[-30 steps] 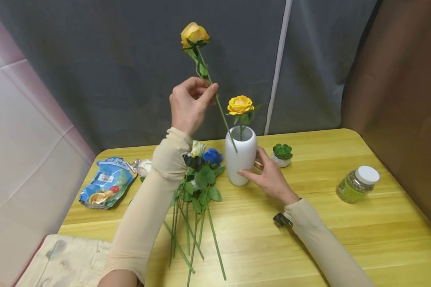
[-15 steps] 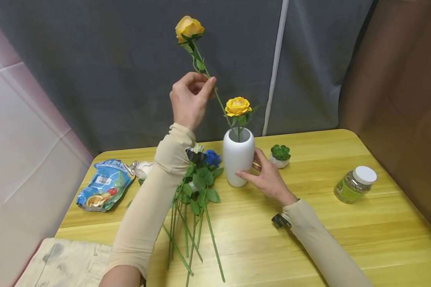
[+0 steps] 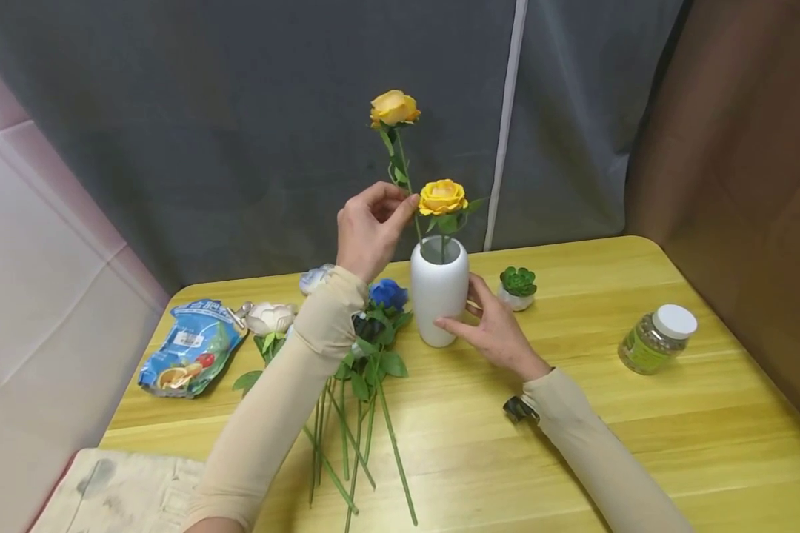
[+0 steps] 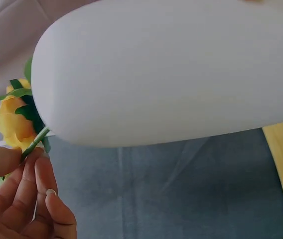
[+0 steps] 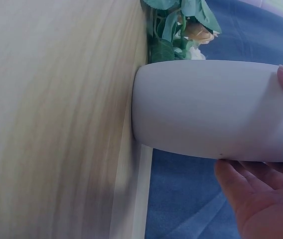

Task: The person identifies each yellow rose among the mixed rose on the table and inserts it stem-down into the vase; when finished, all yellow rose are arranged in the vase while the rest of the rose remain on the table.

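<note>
My left hand [image 3: 373, 228] pinches the green stem of a yellow rose [image 3: 395, 109] between thumb and fingertips, above a white vase [image 3: 438, 302]. The stem's lower end goes into the vase mouth and is hidden inside. A second yellow rose [image 3: 443, 198] stands in the vase, its bloom just above the rim. Low on the vase's right side, my right hand [image 3: 500, 332] grips it, thumb in front and fingers behind. In the right wrist view the vase [image 5: 206, 109] stands on the wooden table. The left wrist view shows the pinched stem [image 4: 35, 142] beside the vase wall.
Left of the vase lie several loose flowers, among them a blue rose [image 3: 389, 294] and a white one [image 3: 270, 318], stems toward me. A blue pouch [image 3: 193, 348] is at the far left. Right of the vase stand a small potted succulent [image 3: 518, 283] and a white-lidded jar [image 3: 658, 339].
My left hand has moved down and to the right, lowering the yellow rose, whose stem end has gone from in front of the vase into its mouth. The right hand keeps its hold.
</note>
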### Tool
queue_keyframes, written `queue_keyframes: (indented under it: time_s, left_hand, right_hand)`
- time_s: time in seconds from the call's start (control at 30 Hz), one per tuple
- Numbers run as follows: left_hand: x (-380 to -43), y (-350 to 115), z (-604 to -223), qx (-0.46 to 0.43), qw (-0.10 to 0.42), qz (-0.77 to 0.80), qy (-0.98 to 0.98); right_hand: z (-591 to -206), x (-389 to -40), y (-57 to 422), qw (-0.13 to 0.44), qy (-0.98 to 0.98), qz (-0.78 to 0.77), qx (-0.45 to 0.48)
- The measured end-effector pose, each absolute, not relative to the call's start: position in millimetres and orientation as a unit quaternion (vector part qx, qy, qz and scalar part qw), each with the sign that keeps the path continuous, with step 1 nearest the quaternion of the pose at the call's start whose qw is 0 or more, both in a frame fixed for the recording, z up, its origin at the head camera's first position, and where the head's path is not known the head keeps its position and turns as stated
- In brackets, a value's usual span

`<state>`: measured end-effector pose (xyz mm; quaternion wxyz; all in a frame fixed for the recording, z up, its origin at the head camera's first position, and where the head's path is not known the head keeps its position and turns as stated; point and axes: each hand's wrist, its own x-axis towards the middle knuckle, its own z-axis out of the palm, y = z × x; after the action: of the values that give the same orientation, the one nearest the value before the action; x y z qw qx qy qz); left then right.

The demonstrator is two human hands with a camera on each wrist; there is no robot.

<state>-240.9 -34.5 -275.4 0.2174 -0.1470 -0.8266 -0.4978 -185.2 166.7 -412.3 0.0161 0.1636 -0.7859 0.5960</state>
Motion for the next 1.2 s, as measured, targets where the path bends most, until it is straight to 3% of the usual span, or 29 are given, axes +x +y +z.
queue_keyframes:
  time_s: [0.4,0.73,1.2]
  left_hand:
    - [-233,-33,-298,-0.175,0.155,-0.478,-0.846]
    - [-228,-39,-308,-0.139,0.115,-0.55,-0.815]
    - [-216,-59,-312,-0.151,0.094,-0.574,-0.799]
  right_hand:
    - [-411,-183,168,0.011,-0.785,0.599,0.16]
    - [-410,-182,166,0.01,-0.79,0.592,0.16]
    - [-408,-181,167,0.003,-0.787,0.595,0.164]
